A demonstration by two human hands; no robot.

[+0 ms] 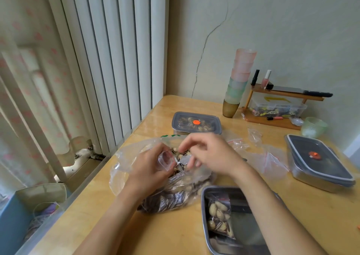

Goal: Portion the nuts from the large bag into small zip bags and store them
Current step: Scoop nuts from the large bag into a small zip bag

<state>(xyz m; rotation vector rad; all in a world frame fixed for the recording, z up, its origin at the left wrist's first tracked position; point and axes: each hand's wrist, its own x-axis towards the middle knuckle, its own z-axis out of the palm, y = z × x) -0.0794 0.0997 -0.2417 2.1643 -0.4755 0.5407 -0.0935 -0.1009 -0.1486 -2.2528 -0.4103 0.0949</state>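
A large clear plastic bag full of striped seeds and pale nuts lies open on the wooden table in front of me. My left hand holds a small clear zip bag with its mouth open, over the large bag's opening. My right hand hovers just right of it, fingers curled above the nuts; whether it pinches any is hidden. An open steel container at the front right holds one filled small zip bag.
Several empty red-striped zip bags lie right of my hands. Two lidded steel containers stand behind and at the right. A cup stack, a small wooden shelf and a green bowl are by the wall. The table's left edge drops beside a radiator.
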